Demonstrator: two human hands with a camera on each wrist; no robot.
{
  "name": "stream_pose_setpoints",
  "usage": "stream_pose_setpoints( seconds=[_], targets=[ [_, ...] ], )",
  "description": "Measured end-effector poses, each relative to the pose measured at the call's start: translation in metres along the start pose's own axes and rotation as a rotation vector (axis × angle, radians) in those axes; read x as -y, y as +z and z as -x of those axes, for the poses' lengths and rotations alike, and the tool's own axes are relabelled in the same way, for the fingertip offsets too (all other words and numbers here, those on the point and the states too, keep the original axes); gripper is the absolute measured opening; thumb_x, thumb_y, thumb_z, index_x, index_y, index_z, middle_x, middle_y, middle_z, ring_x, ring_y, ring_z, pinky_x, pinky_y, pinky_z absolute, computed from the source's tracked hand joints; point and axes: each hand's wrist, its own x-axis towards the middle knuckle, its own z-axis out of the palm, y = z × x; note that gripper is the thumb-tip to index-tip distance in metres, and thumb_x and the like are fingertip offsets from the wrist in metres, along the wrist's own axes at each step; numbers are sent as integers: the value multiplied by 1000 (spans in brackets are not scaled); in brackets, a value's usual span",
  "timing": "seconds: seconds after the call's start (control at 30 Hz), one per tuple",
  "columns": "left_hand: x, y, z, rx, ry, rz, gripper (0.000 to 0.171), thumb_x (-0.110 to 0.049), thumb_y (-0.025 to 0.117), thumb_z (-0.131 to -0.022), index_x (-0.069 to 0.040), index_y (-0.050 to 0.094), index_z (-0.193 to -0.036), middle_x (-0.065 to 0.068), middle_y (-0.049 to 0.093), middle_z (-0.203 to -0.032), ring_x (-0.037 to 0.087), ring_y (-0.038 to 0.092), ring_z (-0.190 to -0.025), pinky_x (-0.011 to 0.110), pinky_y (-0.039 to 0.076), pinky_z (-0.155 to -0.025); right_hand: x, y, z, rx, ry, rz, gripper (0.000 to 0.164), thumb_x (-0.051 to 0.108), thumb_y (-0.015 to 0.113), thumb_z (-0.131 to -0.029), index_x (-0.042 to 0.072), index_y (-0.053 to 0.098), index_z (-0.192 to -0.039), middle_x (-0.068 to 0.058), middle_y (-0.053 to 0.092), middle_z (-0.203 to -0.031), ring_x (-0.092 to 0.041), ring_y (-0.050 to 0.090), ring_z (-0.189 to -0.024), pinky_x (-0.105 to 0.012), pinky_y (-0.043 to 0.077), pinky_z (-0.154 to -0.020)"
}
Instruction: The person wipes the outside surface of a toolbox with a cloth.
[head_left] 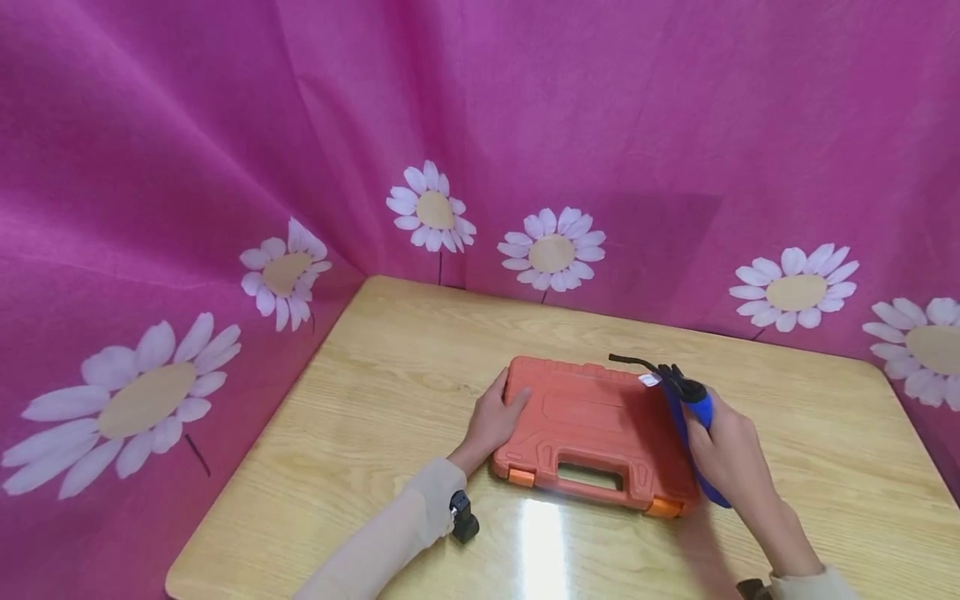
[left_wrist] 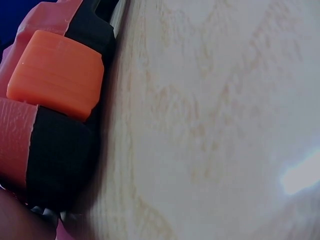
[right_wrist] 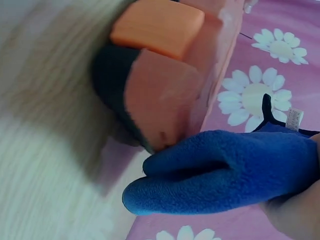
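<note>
A red plastic carry case [head_left: 592,417] lies flat on the table, its handle and two orange latches [head_left: 664,507] facing the person. At its left end my left hand [head_left: 495,422] holds the edge, thumb over the lid and fingers along the side. My right hand [head_left: 727,450] grips a folded blue cloth [head_left: 701,410] with black trim and a small white label at the case's right end. In the right wrist view, the fuzzy cloth [right_wrist: 220,170] hangs in a fold close to the case's corner [right_wrist: 160,95]. The left wrist view shows the other orange latch [left_wrist: 57,75] and black lower shell.
The light wooden table [head_left: 390,375] extends around the case on all sides. Behind and to the left hangs a magenta curtain [head_left: 637,125] printed with white daisies. A bright light reflection falls on the tabletop in front of the case.
</note>
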Motion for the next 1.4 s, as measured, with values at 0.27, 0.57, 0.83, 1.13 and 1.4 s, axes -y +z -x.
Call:
stream_pose_setpoints(
  seconds=[0.27,0.57,0.83,1.13,1.4],
  targets=[
    [0,-1,0,1,18,12,69,-39,53,-104,-3,28,-157,15,38,-155,30,36,-142,44,33,-114,12,4,-9,-27,12,-30,22,9,55,-99,-4,62,-116,-23,65,-86,-46,63,-76,-65,50,-68],
    [-2,-2,2,-3,0,3,69,-39,53,-104,-2,29,-156,17,39,-155,31,36,-141,46,33,-113,29,8,-8,-41,-2,-90,28,10,55,-101,-6,60,-125,-27,68,-97,-48,65,-87,-66,51,-76],
    [-2,0,1,2,-19,1,68,-39,53,-104,-5,28,-158,13,38,-156,28,35,-142,44,32,-114,50,19,-3,-2,-116,-167,34,7,56,-101,0,59,-134,-22,66,-120,-43,63,-109,-59,50,-89],
    [1,-3,0,-26,61,-31,66,-37,57,-101,-1,38,-153,19,48,-147,35,45,-135,47,39,-109,71,47,15,228,-208,-204,50,3,60,-98,11,51,-146,-16,61,-132,-27,62,-97,-42,51,-78],
    [6,-3,-3,-36,172,-14,58,-32,60,-101,-3,45,-148,18,58,-137,34,55,-126,46,44,-104,86,73,35,418,-398,-256,61,-3,65,-89,14,51,-146,-7,50,-148,-33,40,-140,-48,21,-118]
  ],
)
